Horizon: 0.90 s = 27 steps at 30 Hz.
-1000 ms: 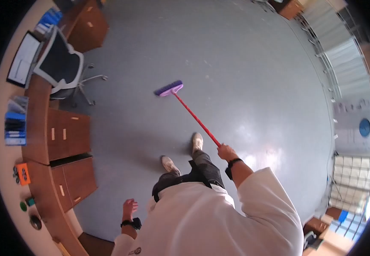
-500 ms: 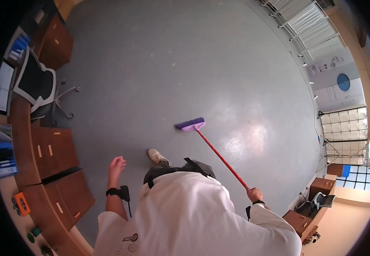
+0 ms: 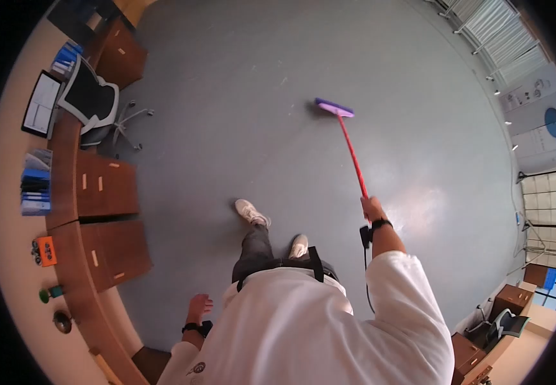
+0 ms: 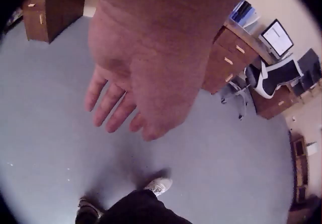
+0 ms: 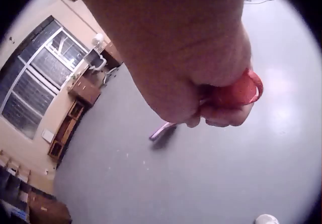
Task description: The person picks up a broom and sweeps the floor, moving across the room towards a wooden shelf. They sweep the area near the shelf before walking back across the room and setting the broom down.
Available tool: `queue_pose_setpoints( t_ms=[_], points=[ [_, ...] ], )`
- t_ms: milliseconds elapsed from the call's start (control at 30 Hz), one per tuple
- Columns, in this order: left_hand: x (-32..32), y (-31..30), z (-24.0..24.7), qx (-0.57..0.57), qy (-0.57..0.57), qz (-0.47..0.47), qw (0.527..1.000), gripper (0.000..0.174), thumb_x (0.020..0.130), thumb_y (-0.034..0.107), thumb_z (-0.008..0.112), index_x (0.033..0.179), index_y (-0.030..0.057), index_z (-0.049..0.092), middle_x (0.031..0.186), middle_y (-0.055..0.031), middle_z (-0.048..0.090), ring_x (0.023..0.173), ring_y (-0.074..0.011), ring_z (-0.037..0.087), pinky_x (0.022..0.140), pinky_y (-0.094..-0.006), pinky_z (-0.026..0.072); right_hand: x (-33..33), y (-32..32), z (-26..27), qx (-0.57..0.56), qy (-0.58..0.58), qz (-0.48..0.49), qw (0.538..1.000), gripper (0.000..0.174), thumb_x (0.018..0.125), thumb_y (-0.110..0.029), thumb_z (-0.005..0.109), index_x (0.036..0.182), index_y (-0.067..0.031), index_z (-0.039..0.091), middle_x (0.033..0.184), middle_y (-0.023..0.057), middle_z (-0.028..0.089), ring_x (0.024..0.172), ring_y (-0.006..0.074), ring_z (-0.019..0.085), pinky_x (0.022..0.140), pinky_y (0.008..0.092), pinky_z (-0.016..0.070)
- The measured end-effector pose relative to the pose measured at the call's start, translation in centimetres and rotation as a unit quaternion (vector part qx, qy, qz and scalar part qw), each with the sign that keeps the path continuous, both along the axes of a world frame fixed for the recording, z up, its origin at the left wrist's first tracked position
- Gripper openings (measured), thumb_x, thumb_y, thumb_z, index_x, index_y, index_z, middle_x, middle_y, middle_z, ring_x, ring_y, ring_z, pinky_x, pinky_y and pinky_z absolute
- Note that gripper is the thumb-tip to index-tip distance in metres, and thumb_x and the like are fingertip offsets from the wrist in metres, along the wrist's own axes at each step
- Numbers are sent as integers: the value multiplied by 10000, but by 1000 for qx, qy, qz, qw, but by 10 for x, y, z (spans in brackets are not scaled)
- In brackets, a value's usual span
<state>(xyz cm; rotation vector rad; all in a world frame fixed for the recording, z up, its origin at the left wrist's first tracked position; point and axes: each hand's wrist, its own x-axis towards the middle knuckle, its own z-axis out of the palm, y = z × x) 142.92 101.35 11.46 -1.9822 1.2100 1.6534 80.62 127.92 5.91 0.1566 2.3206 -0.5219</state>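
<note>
My right hand [image 3: 373, 208] grips a broom near the top end of its red handle [image 3: 353, 157]. The broom's head [image 3: 336, 109], pink-purple with dark purple bristles, is out ahead over the grey floor, a shadow beside it. In the right wrist view, the handle's red end cap [image 5: 239, 91] with its hanging loop sticks out of my curled fingers. Part of the purple broom head [image 5: 162, 131] shows beyond that hand. At my left side the left hand [image 3: 199, 309] hangs with nothing in it; the left wrist view shows its fingers [image 4: 108, 106] loosely extended.
Along the left stand brown desks [image 3: 108, 183] with a monitor [image 3: 42, 104], blue folders and an office chair [image 3: 92, 96] on wheels. White curtained screens [image 3: 499, 38] and a grid rack [image 3: 550, 199] line the right. My shoes [image 3: 250, 212] are on the floor between.
The broom swung back close to my right side, then forward, its head ending farther ahead and to the right. My feet have stepped. The left hand swung forward and back, staying free.
</note>
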Motion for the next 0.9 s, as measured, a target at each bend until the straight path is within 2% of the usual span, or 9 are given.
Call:
queue_pose_setpoints(
  t_ms=[167,200,267,300,400,433,567,833,900],
  points=[
    [45,50,33,-5,-32,17,999,318,827,279,467,1026,35,516,866,-116,597,730,-226,580,629,-355,475,33,25,-135,37,58,155,985,263,787,-157,402,920,54,485,787,206,595,719,321,621,617,393,514],
    [46,51,31,-9,-29,17,999,318,827,279,467,1026,35,516,866,-116,597,730,-226,580,629,-355,475,56,50,-165,177,163,413,879,179,716,-108,588,864,-17,630,814,85,623,736,263,609,592,333,498],
    [50,56,26,-7,-41,26,999,304,833,281,464,1012,43,523,834,-102,598,715,-213,576,617,-348,472,109,64,-116,34,44,48,997,288,771,-179,447,952,46,446,937,254,567,901,385,560,766,421,469],
    [49,56,21,-4,-40,24,999,304,833,281,464,1012,43,523,834,-102,598,715,-213,576,617,-348,472,134,103,-167,115,67,273,953,279,773,-169,443,955,43,443,938,264,566,904,389,557,770,425,468],
    [27,39,-4,-11,30,-65,997,264,842,274,470,960,55,557,779,-65,593,666,-165,563,590,-307,460,219,177,-180,92,118,357,922,190,776,-129,504,895,10,559,806,205,597,762,391,595,592,413,499],
    [25,28,-21,-22,87,-84,992,256,840,278,477,940,61,570,765,-52,591,651,-148,558,577,-288,452,230,151,-43,30,35,171,984,297,766,-185,526,954,20,421,806,262,573,763,437,573,639,487,479],
    [-58,-12,-26,-142,142,-216,956,206,838,225,519,931,50,575,770,-32,591,665,-109,547,569,-244,428,306,221,28,97,-85,177,976,477,738,-306,596,1011,-7,344,884,247,574,854,396,559,746,458,462],
    [-91,0,33,-216,290,-168,917,232,840,161,516,1024,22,545,878,-53,606,788,-123,568,728,-255,449,362,297,72,225,-44,65,971,505,670,-494,600,852,-26,653,829,210,617,839,329,596,736,386,470],
    [-42,15,9,-204,269,-144,930,214,838,147,513,1009,26,554,847,-44,602,754,-122,561,690,-255,451,349,320,49,189,10,102,977,535,674,-503,614,786,19,647,605,185,600,578,284,620,562,372,497]
  ],
)
